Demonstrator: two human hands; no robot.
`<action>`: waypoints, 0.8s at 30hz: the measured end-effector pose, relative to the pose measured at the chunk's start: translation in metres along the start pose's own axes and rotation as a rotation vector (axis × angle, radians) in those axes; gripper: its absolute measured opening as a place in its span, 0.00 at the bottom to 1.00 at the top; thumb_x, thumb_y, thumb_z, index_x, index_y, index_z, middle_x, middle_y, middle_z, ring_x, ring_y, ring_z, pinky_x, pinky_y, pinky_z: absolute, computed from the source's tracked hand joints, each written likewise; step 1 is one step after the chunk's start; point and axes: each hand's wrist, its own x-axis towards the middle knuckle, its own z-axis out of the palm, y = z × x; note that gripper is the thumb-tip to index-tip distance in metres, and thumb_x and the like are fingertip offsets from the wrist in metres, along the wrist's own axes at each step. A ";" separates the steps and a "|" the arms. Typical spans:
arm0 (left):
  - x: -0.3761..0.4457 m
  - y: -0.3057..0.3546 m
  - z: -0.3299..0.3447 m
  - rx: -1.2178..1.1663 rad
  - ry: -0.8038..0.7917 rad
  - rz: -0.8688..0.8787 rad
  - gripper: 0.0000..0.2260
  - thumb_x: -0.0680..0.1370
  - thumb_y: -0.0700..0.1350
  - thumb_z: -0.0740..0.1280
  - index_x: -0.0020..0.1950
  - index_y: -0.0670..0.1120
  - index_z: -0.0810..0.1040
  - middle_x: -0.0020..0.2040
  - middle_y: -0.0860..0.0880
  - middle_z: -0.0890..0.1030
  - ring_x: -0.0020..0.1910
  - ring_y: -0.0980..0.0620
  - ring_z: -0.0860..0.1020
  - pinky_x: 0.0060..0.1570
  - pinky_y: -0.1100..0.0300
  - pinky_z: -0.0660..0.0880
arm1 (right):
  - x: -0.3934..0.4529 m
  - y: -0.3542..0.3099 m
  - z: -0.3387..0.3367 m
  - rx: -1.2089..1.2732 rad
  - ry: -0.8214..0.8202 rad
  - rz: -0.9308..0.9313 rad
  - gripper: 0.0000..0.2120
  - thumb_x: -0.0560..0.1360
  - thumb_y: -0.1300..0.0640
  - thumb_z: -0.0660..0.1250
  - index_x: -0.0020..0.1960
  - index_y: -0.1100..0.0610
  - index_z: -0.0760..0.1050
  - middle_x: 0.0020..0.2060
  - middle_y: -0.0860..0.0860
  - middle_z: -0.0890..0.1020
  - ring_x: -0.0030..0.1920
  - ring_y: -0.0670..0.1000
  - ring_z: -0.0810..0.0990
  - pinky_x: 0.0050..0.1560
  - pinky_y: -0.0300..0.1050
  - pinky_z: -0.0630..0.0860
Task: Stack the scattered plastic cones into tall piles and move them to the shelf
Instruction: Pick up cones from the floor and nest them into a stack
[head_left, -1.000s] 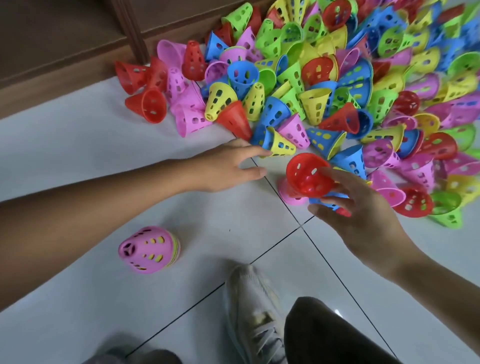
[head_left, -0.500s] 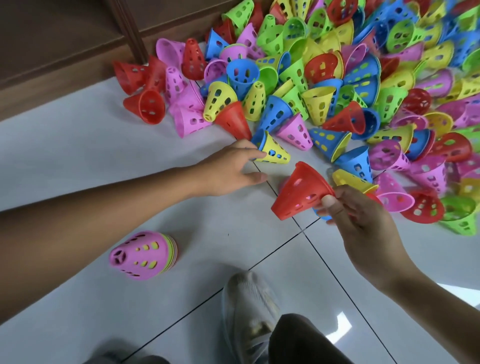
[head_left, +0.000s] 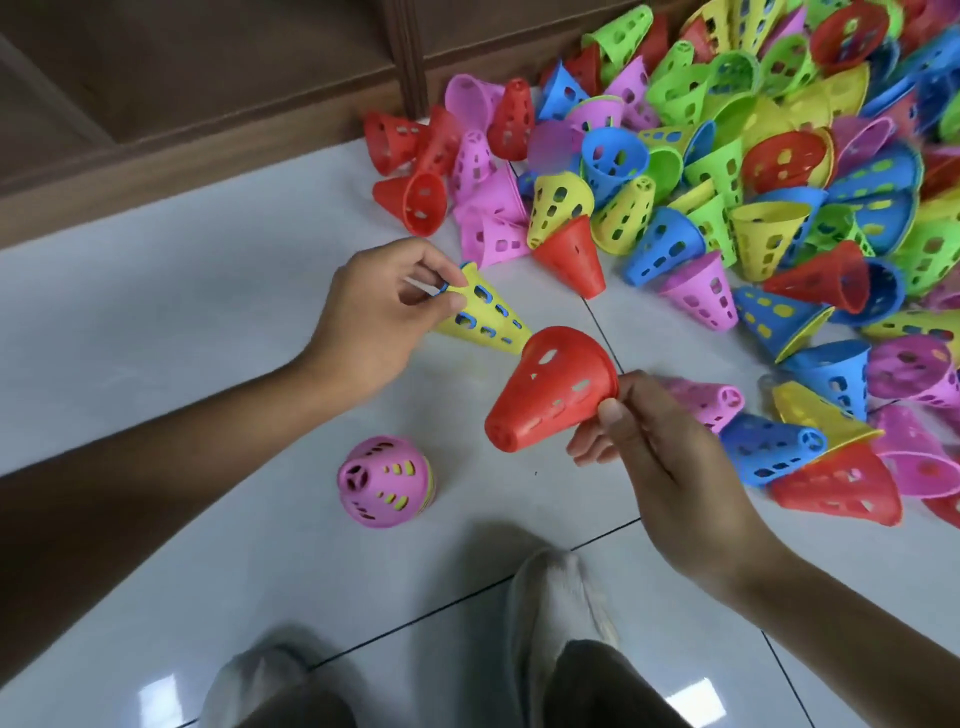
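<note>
You've got 1 cone in each hand right now, both lifted off the floor. Your left hand (head_left: 371, 317) pinches the narrow tip of the yellow cone (head_left: 480, 314), thumb and forefinger curled round it. There's blue showing through its holes, so I'd say a blue one is already nested inside. Your right hand (head_left: 660, 457) holds the red cone (head_left: 553, 389) by its wide rim, thumb on the outside and fingers tucked behind, small end pointing down and left.

Holding them that way makes sense: each grip leaves one end of its cone free, so 1 should slide over the other without regripping. The 2 cones are nearly touching at the red one's rim, but I can't tell if they actually meet.

The pink stack (head_left: 384, 483) stands alone on the floor tile (head_left: 208, 322) between your arms, yellow peeking through its holes, so it's already a small pile and probably where these end up.

Room-wise you're fine. The tile near you is open on the left, and the loose heap of cones (head_left: 779, 182) sits well apart to the upper right, pushed against the brown wooden furniture base (head_left: 208, 130). Your shoe (head_left: 558, 597) sits just below the stack, so watch you don't kick it. No shelf visible from here, so moving anything is a long way off.
</note>
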 end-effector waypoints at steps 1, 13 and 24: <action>-0.005 -0.001 -0.011 -0.043 0.041 -0.018 0.06 0.73 0.37 0.74 0.46 0.47 0.81 0.42 0.48 0.84 0.36 0.54 0.81 0.41 0.54 0.77 | 0.002 -0.004 0.005 0.034 -0.021 -0.003 0.13 0.84 0.56 0.55 0.46 0.59 0.75 0.39 0.49 0.83 0.42 0.52 0.82 0.46 0.45 0.78; -0.074 0.009 -0.097 -0.529 0.318 -0.223 0.11 0.82 0.38 0.64 0.63 0.38 0.78 0.54 0.42 0.84 0.50 0.45 0.84 0.48 0.56 0.81 | 0.012 -0.049 0.067 0.555 -0.334 0.294 0.17 0.84 0.57 0.54 0.46 0.68 0.74 0.39 0.63 0.83 0.41 0.60 0.80 0.48 0.56 0.77; -0.119 0.016 -0.093 -0.680 0.198 -0.291 0.10 0.77 0.43 0.66 0.55 0.46 0.83 0.49 0.46 0.86 0.47 0.50 0.85 0.43 0.61 0.80 | 0.005 -0.043 0.093 0.332 -0.452 0.414 0.20 0.85 0.54 0.53 0.50 0.66 0.78 0.43 0.59 0.86 0.41 0.54 0.82 0.51 0.53 0.78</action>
